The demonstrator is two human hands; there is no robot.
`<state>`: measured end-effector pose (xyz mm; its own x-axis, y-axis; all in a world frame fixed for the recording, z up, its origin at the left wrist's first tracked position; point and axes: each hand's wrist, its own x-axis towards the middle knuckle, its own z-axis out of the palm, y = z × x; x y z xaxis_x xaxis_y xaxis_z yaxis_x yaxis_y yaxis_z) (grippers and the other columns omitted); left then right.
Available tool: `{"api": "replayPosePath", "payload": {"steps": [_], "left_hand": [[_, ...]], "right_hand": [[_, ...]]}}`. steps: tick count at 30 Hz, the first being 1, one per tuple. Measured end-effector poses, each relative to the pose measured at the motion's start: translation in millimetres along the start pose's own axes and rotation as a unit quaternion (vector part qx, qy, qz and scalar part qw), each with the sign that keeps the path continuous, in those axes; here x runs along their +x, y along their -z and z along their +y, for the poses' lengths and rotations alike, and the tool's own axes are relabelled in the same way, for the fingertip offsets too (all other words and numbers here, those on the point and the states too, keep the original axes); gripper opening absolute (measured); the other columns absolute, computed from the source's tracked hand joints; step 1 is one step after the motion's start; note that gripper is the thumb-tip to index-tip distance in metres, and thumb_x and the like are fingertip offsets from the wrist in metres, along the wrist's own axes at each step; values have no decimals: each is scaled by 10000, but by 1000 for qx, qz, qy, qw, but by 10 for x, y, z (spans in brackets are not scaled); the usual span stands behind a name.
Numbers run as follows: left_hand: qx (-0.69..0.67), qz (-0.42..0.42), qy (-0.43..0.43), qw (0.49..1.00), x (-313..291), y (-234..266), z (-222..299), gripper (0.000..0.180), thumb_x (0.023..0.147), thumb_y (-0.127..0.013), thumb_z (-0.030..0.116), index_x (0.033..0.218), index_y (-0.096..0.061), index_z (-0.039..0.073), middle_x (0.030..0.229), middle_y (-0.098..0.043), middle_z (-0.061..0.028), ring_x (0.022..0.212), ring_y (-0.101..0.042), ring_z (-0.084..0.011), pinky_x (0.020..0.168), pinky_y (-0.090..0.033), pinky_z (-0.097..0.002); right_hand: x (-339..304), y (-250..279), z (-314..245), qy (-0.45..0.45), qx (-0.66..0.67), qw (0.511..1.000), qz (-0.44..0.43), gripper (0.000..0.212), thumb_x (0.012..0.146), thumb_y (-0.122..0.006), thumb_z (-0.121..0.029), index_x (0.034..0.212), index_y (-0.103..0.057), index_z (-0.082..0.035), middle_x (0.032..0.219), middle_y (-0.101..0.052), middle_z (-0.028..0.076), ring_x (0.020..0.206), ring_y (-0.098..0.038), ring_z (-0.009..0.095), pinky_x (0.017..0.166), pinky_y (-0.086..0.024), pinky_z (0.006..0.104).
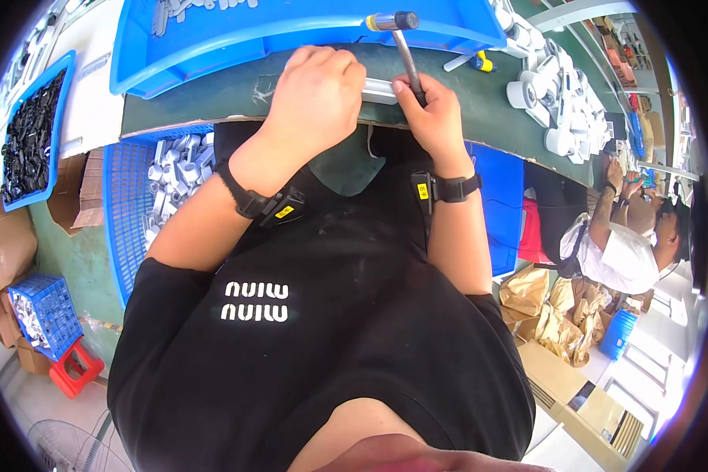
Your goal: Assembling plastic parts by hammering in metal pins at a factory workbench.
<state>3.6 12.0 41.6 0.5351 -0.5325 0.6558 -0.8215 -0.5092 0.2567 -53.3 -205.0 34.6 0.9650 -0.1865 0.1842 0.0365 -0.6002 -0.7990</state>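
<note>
At the table's near edge, my left hand (319,98) is closed around one end of a light grey bar-shaped part (379,91). The part's other end reaches to my right hand (435,118), whose thumb rests at it. That same hand grips a hammer (406,57), its shaft slanting up and away from me. The hammer's head, with a dark tip on its right, hangs over the front rim of a large blue tray (307,38). My left fingertips are hidden behind the back of the hand.
White plastic parts (557,94) pile up on the table's right, near a yellow-and-black tool (484,61). A blue basket (126,212) of grey-white parts stands below left, a blue tray of black parts (35,134) beyond. Another person (621,252) works at far right, above brown paper bags (562,315).
</note>
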Motion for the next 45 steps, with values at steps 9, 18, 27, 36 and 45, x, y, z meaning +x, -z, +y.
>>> {"api": "replayPosePath", "payload": {"steps": [9,18,27,36,45], "left_hand": [[-30,-41,-37,998,-45,-127,76,186,863,-759,81,1037,-750,17,1119,-777,-120,998,-759,-314,811,-633,-417],[-13,0,-49,999,-25,-242,117,74,893,-749,74,949,-718,37,993,-751,-102,912,-736,-336,735,-600,-441],[4,52,-65,997,-86,-253,85,70,867,-757,39,896,-695,30,955,-751,-81,871,-741,-319,702,-597,-427],[0,47,-66,997,-100,-296,81,73,847,-753,18,885,-695,39,954,-754,-76,880,-745,-302,717,-604,-406],[18,9,-33,999,-65,-215,164,119,871,-779,83,955,-699,56,946,-713,-72,880,-730,-318,734,-589,-408]], "right_hand": [[9,-11,93,44,15,999,12,217,979,-775,-234,1040,-778,-26,669,-650,60,606,-560,132,588,-458,326],[-89,11,239,54,71,995,45,225,1006,-749,-208,1129,-770,-20,731,-695,64,656,-614,122,619,-492,316],[-847,484,-113,121,87,984,96,472,1064,-611,-36,1530,-632,-107,795,-695,30,716,-628,85,686,-530,269],[-1025,488,-218,77,-39,994,67,432,1058,-642,-65,1489,-656,-93,809,-692,214,620,-607,207,663,-527,315],[-1095,434,-332,-14,95,994,44,409,1095,-611,-91,1502,-653,-75,757,-621,8,657,-532,59,636,-482,248]]}}
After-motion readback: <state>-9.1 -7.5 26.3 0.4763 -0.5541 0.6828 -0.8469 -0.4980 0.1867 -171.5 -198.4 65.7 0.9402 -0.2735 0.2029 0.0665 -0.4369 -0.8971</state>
